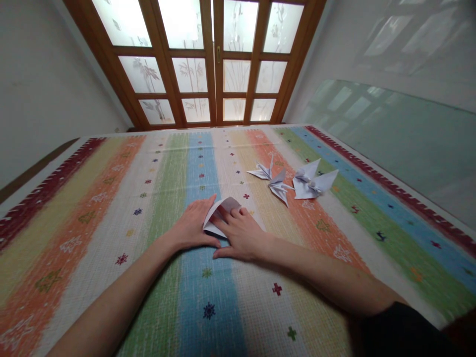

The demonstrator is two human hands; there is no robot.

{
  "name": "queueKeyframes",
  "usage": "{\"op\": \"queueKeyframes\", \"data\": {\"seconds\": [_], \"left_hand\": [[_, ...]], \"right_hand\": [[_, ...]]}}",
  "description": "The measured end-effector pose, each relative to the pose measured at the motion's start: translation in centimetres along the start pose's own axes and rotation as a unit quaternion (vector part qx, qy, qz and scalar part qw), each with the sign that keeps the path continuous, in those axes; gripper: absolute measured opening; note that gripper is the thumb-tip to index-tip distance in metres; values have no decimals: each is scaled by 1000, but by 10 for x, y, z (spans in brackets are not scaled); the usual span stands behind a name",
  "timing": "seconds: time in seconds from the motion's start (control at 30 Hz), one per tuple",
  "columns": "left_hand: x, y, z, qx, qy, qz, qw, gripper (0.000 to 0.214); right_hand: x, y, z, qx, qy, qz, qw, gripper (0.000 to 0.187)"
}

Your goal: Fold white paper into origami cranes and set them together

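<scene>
Left hand (193, 227) and right hand (242, 237) lie palm-down, unclenched, pressing the folded paper (224, 207) onto the striped cloth (111, 233)

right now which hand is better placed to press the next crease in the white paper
Probably the right hand: its fingertips rest on top of the white paper, while the left hand lies flat against the paper's left edge, apparently steadying it.
</scene>
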State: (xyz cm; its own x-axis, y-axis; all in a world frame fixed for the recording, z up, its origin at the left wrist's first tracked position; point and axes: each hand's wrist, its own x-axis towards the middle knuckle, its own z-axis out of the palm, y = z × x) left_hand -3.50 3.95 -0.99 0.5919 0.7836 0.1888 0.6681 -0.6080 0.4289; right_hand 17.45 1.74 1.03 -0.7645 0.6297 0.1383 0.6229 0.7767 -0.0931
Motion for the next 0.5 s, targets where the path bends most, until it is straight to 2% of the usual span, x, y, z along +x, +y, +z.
{"op": "queueKeyframes", "data": {"seconds": [0.13, 0.27, 0.33, 0.4, 0.43, 0.5], "left_hand": [[0, -3, 2, -4, 1, -12, 1000, 130], [-3, -4, -1, -4, 17, 12, 1000, 129], [-5, -1, -7, 23, 56, 57, 997, 122], [-7, 6, -16, 81, 86, 142, 983, 103], [-7, 10, -21, 107, 86, 193, 971, 92], [-8, 19, -32, 151, 65, 253, 953, 74]], "right_hand": [[-1, 6, 1, 9, -4, -32, 999, 86], [-3, 12, 2, 16, -2, -41, 999, 83], [-4, 14, 5, 37, 8, -55, 998, 76], [-5, 17, 8, 64, 29, -70, 995, 68], [-6, 18, 10, 75, 39, -74, 994, 65], [-6, 19, 12, 86, 47, -69, 993, 65]]}}
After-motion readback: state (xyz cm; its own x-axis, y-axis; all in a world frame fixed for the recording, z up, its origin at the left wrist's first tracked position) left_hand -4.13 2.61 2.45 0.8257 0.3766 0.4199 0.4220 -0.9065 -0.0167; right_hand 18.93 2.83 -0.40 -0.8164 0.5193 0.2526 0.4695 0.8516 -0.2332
